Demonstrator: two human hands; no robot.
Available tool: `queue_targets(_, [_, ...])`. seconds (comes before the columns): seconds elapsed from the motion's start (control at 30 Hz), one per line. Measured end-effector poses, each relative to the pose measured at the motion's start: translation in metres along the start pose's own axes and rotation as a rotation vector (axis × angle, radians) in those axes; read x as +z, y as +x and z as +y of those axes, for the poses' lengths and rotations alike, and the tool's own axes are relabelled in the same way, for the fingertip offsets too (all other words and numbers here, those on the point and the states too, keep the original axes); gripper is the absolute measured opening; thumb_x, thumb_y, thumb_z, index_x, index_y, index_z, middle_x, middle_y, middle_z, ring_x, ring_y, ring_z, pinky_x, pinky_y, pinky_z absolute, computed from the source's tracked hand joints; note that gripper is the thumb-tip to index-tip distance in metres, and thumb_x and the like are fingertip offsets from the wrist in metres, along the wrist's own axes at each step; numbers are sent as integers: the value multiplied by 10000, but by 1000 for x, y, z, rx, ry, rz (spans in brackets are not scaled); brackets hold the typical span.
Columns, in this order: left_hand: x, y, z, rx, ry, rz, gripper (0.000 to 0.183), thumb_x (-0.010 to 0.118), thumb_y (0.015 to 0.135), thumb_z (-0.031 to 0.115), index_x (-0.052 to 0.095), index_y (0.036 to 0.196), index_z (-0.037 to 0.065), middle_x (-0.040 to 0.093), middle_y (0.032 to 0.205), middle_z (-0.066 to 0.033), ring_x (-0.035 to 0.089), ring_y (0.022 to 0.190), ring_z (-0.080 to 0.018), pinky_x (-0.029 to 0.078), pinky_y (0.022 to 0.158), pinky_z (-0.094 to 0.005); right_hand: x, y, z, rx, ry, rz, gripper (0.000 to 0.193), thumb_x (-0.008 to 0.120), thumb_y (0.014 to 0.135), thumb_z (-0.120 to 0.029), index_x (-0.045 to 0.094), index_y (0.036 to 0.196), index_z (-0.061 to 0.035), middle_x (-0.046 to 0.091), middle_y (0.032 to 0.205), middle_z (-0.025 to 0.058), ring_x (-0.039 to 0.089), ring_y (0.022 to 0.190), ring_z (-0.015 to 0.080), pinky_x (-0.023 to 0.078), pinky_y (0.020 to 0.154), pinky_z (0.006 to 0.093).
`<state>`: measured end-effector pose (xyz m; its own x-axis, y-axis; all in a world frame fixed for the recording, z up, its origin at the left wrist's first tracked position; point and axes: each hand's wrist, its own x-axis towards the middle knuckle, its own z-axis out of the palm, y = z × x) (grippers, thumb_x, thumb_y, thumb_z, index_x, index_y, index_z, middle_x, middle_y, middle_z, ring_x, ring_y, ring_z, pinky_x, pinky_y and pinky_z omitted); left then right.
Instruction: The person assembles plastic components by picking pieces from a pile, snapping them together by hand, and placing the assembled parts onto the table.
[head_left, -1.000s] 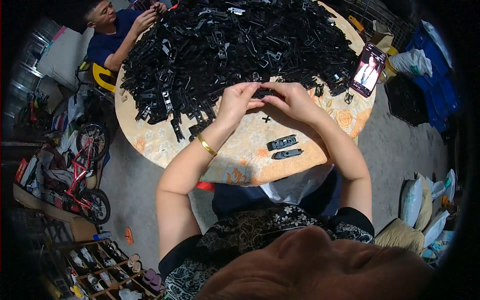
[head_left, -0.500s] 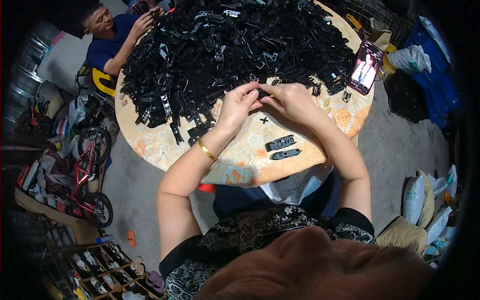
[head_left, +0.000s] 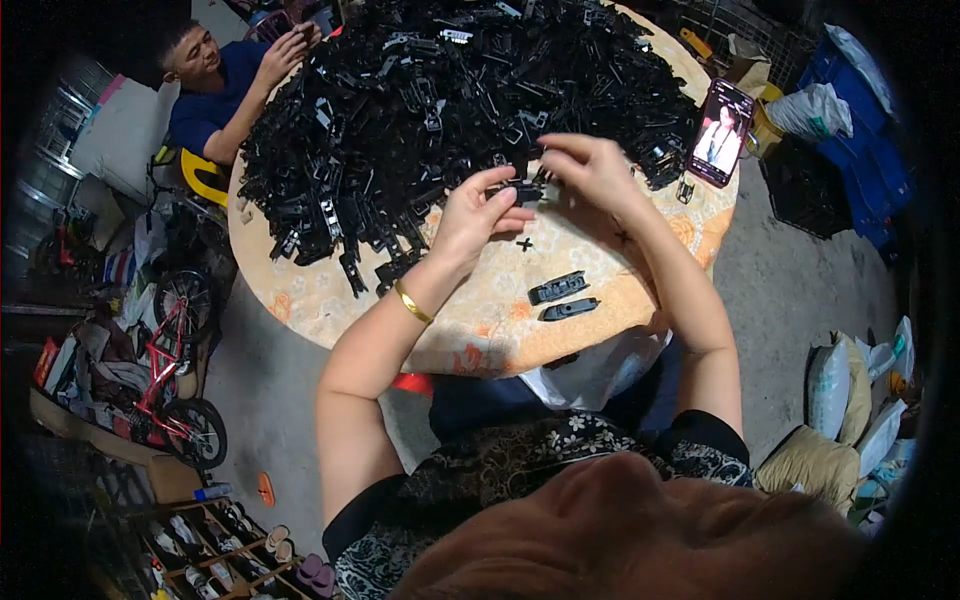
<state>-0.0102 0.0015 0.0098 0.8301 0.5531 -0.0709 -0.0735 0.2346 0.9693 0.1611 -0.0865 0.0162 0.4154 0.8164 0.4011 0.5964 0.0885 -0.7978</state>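
Observation:
My left hand (head_left: 474, 212) is closed on a black plastic part (head_left: 518, 192), gripping it between thumb and fingers just above the tablecloth. My right hand (head_left: 592, 172) is raised to the right of that part, at the near edge of the heap of black plastic parts (head_left: 430, 100). Its fingers are bent and apart, and I see nothing between them. Closer to me on the table lie two long black pieces, a ribbed one (head_left: 557, 288) and a smoother one (head_left: 569, 309). A small black cross-shaped piece (head_left: 525, 244) lies between them and my left hand.
A phone (head_left: 720, 135) with a lit screen stands at the right of the round table, which has a floral cloth (head_left: 300, 305). Across to the left, another person (head_left: 215, 90) holds something small in both hands. A red bicycle (head_left: 170, 365), shoe rack (head_left: 225, 550) and sacks (head_left: 830, 395) surround the table.
My right hand has come away from my left hand, moving up and right. The black part in my left hand is now more exposed. The pieces on the cloth stay where they were.

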Motion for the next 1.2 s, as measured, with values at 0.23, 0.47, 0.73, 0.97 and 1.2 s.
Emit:
queue_targets(0.23, [7,-2,-6,-11,4,-23,318,428,893,89,394,1185,-35,553,968,-138,618,749,-184,521,623,-230,0,45,8,-336,-572,-7,340,620,749,-246,590,1012,-33,587,932,119,586,812,278,469,710,351])
queue_targets(0.47, [6,-1,-1,-16,-21,10,326,317,931,128,355,1204,-48,521,1015,-164,600,880,-231,514,764,-290,21,61,10,-55,-539,-73,280,610,696,-173,611,947,-48,609,901,136,585,835,303,471,733,374])
queue_targets(0.73, [-5,7,-3,-17,-229,105,320,327,927,125,370,1192,-49,504,1053,-187,599,845,-266,515,757,-315,0,12,-29,268,582,-313,373,588,777,-8,463,1123,47,594,813,63,609,743,152,503,653,235])
queue_targets(0.97, [-2,6,-4,-16,-171,111,315,305,933,124,383,1181,-53,536,1027,-159,594,837,-204,513,774,-296,13,-7,-17,-12,153,-208,278,681,693,-57,613,961,-22,617,832,65,572,711,98,473,632,229])
queue_targets(1.2, [2,5,-7,37,-138,173,335,452,878,59,390,1187,-53,554,977,-127,593,822,-165,522,737,-250,17,-11,-17,-440,-136,-13,277,714,636,-105,652,905,-78,577,886,74,565,738,193,463,632,271])
